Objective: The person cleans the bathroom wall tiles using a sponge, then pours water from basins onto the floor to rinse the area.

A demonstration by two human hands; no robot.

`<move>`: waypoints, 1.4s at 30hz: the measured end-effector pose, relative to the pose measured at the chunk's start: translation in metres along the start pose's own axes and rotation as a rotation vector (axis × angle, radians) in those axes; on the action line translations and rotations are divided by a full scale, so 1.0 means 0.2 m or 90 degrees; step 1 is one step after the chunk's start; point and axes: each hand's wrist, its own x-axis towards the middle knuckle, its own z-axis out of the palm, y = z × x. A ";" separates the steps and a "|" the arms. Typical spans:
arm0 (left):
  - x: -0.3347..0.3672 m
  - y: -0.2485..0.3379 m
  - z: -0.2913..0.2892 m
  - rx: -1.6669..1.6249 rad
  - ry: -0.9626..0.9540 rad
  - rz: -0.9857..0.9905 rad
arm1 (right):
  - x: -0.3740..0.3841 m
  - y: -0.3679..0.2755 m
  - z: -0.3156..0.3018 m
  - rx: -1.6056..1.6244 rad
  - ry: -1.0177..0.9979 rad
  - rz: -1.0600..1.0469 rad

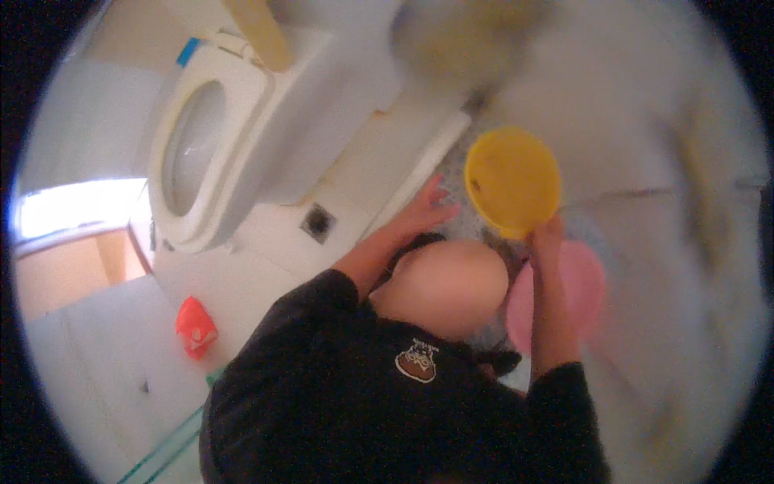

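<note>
Black shirt closest to me, on the near side of the yellow basin. Right hand is at that basin's near rim, looks closed on it, fingertips hidden. Left hand is left of it, near but apart, fingers spread, nothing visible in grip. Pink basin just nearside of the yellow one, partly behind the right forearm. Toilet and floor drain well left of it. Progress, my read: yellow basin held, not let go. Contents unclear, so can't judge how much is left.
</note>
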 end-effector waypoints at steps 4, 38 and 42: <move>-0.03 0.28 0.19 -0.205 0.001 -0.024 | -0.15 -0.60 0.06 -0.086 0.050 0.049; -1.47 1.03 -0.78 -0.242 0.667 0.291 | -0.70 -0.84 -0.66 -0.073 0.074 -0.102; -1.58 0.95 -1.07 -0.262 0.681 0.281 | -0.65 -0.89 -0.57 -0.089 0.080 -0.062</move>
